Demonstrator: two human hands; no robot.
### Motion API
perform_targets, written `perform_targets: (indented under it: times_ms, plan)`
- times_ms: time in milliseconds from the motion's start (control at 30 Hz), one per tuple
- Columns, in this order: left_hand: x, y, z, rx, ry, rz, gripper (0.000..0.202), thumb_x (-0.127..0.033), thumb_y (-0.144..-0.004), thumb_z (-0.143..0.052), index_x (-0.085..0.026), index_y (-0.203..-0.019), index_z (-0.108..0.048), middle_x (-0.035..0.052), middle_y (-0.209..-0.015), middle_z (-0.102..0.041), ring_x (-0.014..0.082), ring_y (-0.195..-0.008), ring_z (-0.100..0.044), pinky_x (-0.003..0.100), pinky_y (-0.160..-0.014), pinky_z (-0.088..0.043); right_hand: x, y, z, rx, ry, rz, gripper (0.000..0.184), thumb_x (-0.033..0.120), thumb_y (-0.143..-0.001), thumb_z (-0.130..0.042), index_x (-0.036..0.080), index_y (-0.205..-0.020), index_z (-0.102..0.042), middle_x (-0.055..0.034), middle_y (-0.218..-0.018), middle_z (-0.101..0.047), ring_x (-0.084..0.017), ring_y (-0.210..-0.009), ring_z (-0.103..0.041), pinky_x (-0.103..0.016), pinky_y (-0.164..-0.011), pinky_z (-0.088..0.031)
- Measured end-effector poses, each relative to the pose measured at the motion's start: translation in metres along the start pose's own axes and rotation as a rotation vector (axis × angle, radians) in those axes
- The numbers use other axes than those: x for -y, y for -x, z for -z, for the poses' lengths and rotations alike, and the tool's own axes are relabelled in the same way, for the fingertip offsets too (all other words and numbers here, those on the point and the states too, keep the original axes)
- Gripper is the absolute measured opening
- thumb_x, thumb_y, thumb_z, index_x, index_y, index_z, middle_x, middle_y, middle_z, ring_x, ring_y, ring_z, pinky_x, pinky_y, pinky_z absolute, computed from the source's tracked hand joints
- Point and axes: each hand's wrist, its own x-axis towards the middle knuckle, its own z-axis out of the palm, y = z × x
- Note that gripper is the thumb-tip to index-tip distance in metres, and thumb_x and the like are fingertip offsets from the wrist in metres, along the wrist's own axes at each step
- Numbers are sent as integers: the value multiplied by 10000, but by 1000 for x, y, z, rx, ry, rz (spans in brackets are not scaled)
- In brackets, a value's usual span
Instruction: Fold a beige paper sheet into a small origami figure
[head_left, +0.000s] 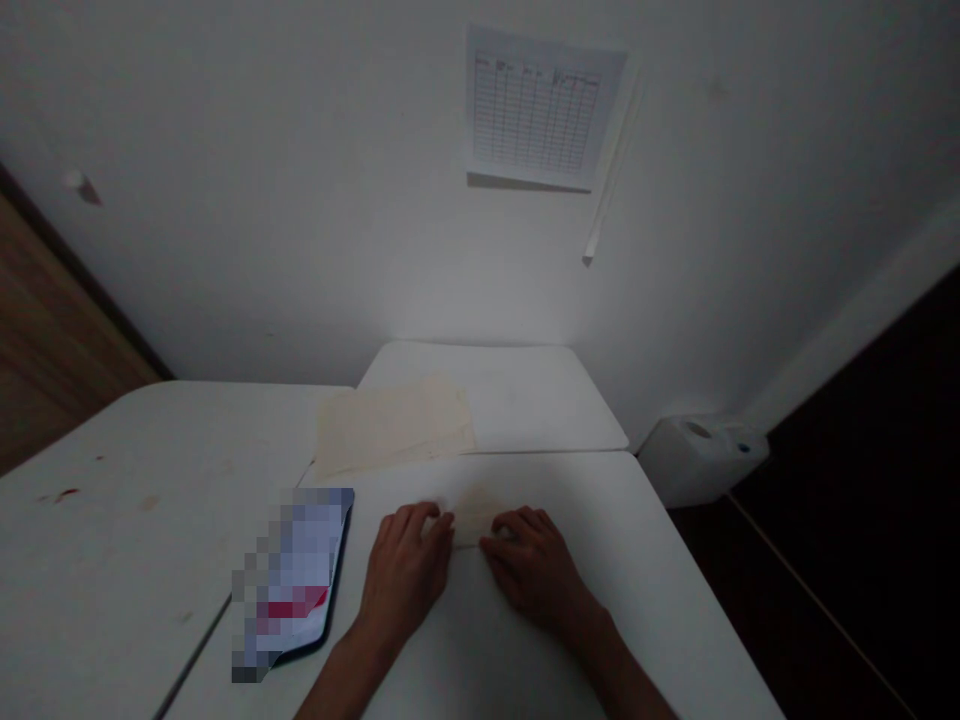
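A small, thin beige sheet [475, 512] lies on the white table in front of me, and its near edge runs between my two hands. The fingers of my left hand [407, 562] are curled and pinched at the sheet's left side. At the right near corner, my right hand [534, 565] is closed in the same way, thumb against fingers. Parts of the sheet are hidden under the fingertips. Beyond the hands lie larger thin beige sheets [394, 425], partly overlapping each other.
To the left, a phone-like device [307, 570] with a pixelated screen rests on the table [600, 530]. A stained white tabletop [112, 560] adjoins it. A white jug-like container [697, 460] stands beyond the right edge. A printed chart [536, 110] hangs on the wall.
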Motion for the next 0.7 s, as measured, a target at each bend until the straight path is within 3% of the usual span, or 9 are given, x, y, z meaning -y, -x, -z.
perform_targets:
  times_ms: [67,200,700]
  plan:
    - [-7,5,1,39,-2,-94,195,-125,-859,-509,-189,-991,-638,72,-852,-606,234,-806,-539,389,-726,-466,1,0,1,6,-4,-9,205,236,-912,-542,301,-1074,-649,-27,-1065,-602,-204,-983,-489,-366,-892,-350]
    - [-18,12,1,138,75,-202,261,-86,-809,-520,-184,-1017,-643,69,-843,-613,227,-837,-556,393,-799,-490,2,-1,2,13,-16,-24,221,244,-905,-547,313,-1091,-644,-22,-1074,-596,-205,-996,-485,-365,-899,-343]
    - [-23,11,4,405,56,-100,403,-106,-828,-499,-215,-1195,-622,76,-921,-708,262,-922,-632,454,-886,-490,0,-1,1,34,-35,-31,293,215,-854,-602,328,-1122,-636,-19,-1101,-589,-214,-1016,-476,-367,-915,-333]
